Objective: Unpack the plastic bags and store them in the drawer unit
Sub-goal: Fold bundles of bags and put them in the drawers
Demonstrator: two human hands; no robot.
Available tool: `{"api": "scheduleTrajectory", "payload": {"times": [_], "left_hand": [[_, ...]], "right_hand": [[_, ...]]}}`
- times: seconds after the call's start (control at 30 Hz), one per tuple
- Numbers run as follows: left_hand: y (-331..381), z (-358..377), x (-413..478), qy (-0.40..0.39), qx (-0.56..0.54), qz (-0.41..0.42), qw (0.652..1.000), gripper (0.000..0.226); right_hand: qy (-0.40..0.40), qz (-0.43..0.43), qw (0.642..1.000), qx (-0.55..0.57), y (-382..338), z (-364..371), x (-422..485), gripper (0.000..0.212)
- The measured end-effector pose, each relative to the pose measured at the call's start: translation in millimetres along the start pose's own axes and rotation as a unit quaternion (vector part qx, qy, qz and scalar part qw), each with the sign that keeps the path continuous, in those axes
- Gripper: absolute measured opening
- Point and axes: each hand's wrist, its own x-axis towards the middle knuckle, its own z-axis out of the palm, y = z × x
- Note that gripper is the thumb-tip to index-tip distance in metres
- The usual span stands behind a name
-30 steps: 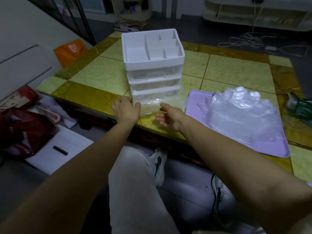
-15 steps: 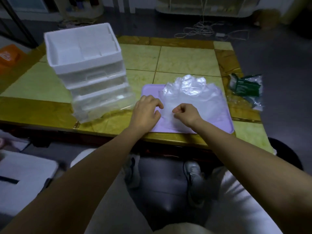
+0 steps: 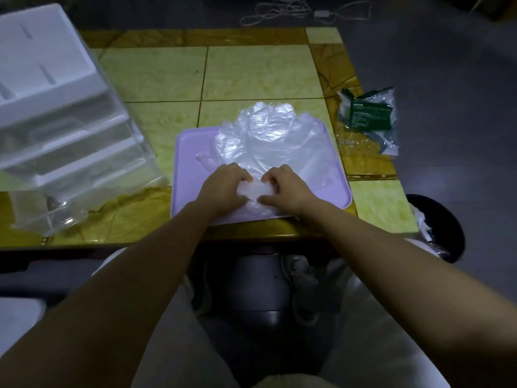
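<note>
Here: plastic bags (image 3: 268, 135) in purple tray (image 3: 187, 163); left hand (image 3: 223, 187), right hand (image 3: 286, 189) gripping.

bare table (image 3: 260, 71) beyond tray (image 3: 187, 152) | drawer unit (image 3: 56, 107) blocks left

Crumpled clear plastic bags (image 3: 268, 135) heaped on tray, drawer unit (image 3: 56, 113) left

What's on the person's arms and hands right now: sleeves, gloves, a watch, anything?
Nothing is worn. The left hand and right hand are bare, with no gloves, and no rings that I can make out. The left forearm and right forearm are uncovered to the frame edge: no sleeves, watch or bands at either wrist.
</note>
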Motion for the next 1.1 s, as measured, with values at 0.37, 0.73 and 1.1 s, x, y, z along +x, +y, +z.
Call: {"api": "scheduleTrajectory", "payload": {"times": [0.37, 0.73, 1.1], "left_hand": [[-9, -6, 1, 0.006, -0.058, 0.014, 0.998, 0.017], [7, -4, 4, -0.029, 0.080, 0.004, 0.996, 0.040], [13, -6, 7, 0.009, 0.101, -0.007, 0.995, 0.025]], "right_hand": [[-0.013, -0.001, 0.999, 0.049, 4, -3, 7, 0.019], [-0.028, 0.008, 1.000, 0.003, 1, -5, 7, 0.029], [-0.024, -0.003, 1.000, 0.001, 5, -5, 4, 0.034]]}}
